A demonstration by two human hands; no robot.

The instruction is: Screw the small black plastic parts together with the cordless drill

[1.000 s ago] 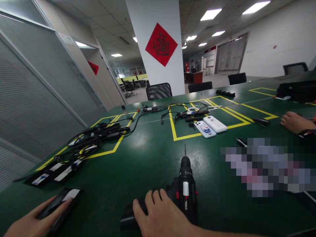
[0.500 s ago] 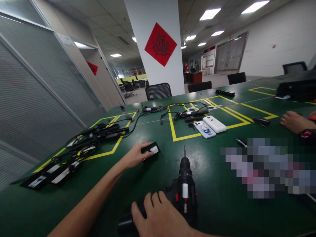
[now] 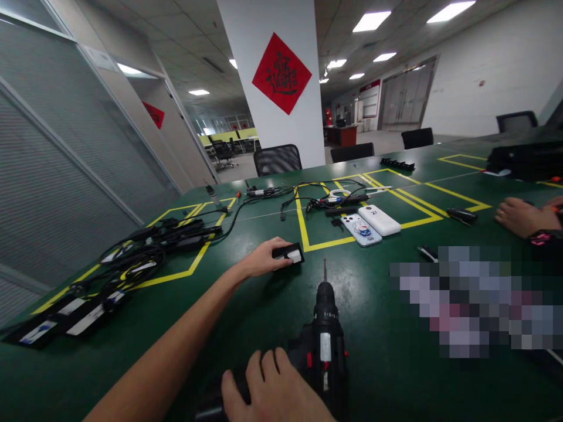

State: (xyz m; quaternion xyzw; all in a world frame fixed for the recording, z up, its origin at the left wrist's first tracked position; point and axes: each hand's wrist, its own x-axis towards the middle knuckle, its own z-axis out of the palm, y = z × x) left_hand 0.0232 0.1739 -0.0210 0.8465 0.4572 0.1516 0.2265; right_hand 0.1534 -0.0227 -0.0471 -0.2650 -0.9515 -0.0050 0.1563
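Note:
My left hand (image 3: 263, 258) reaches forward over the green table and grips a small black block with a white label (image 3: 295, 255), thumb on the near side and fingers over the top. A black cordless drill (image 3: 326, 328) lies on its side in front of me, its long thin bit pointing away from me. My right hand (image 3: 272, 387) is wrapped over the drill's handle, which it partly hides. The block is just beyond the drill and left of the bit's tip, apart from it.
Tangled black cables with adapters (image 3: 176, 237) lie at left on the green table (image 3: 246, 328). Ahead are a patterned phone (image 3: 361, 230) and a white power bank (image 3: 379, 220) by yellow tape lines. Another person's hand (image 3: 519, 217) rests at right, near a blurred-out patch.
My left hand has carried the black block to the right, closer to the drill bit. My right hand stays on the drill. The whole view has shifted slightly.

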